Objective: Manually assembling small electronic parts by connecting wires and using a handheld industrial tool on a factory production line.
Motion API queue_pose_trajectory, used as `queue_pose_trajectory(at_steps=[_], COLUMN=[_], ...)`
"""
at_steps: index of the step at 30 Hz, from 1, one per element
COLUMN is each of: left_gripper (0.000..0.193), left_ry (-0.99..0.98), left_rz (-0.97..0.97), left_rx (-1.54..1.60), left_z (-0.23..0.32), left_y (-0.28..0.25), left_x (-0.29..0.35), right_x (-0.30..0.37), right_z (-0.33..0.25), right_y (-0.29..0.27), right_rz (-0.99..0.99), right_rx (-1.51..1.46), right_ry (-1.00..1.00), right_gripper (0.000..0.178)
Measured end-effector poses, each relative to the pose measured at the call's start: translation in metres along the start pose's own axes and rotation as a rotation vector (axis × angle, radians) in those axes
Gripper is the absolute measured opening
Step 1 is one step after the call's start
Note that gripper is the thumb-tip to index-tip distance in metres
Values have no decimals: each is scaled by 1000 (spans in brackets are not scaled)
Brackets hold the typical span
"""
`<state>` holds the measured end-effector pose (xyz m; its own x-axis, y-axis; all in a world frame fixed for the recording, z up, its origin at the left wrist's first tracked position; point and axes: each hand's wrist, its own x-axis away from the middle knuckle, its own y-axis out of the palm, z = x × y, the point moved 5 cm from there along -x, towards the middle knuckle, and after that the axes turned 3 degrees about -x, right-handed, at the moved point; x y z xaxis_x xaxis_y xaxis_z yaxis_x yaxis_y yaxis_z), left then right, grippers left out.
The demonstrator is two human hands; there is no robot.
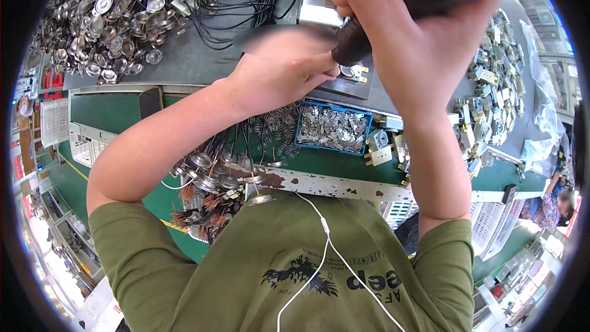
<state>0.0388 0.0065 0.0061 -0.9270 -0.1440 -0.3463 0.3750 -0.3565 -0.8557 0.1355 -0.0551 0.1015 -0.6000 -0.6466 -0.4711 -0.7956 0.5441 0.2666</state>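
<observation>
The right hand [418, 31] grips a dark, thick-barrelled power driver [351, 42], its tip on a small round metal part [349, 72] lying on a grey plate [350, 86]. The left hand [283, 74] pinches that part (fingers nearly closed). The grey-green workbench [184, 61] carries a blue plastic tray of metal clips [332, 128] and heaps of wired discs [104, 18].

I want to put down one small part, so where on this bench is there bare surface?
Bare grey bench top lies between the pile of round metal discs and the left hand. Some green surface shows under the blue tray of metal clips. It is crowded at the right, with the heap of small blocks, and near the wired parts.
</observation>
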Motion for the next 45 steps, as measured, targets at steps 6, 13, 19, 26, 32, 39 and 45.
queue_pose_trajectory(at_steps=[6, 13, 19, 26, 32, 39, 45], left_gripper=[18, 29, 31, 26, 29, 31, 24], left_ry=[-234, -272, -254, -123, 111, 160, 231], left_rz=[-27, -310, -277, -123, -149, -237, 62], left_rx=[113, -17, 13, 28, -149, -28, -112], left_z=[-6, -11, -10, -14, 17, 13, 4], left_y=[10, 6, 6, 18, 6, -7, -37], left_x=[-2, -12, -16, -8, -19, 4, -12], right_x=[-7, 5, -7, -1, -49, -30, -47], right_z=[-5, -4, 7, 9, -48, -43, 59], right_y=[-4, 5, -10, -4, -75, -155, -228], right_rz=[-241, -169, -252, -110, -69, 128, -246], right_rx=[25, 269, 268, -58, 151, 636, 1609], right_ry=[-73, -19, -132, -343, -258, -840, 141], right_gripper=[32, 15, 14, 36, 19, 53, 34])
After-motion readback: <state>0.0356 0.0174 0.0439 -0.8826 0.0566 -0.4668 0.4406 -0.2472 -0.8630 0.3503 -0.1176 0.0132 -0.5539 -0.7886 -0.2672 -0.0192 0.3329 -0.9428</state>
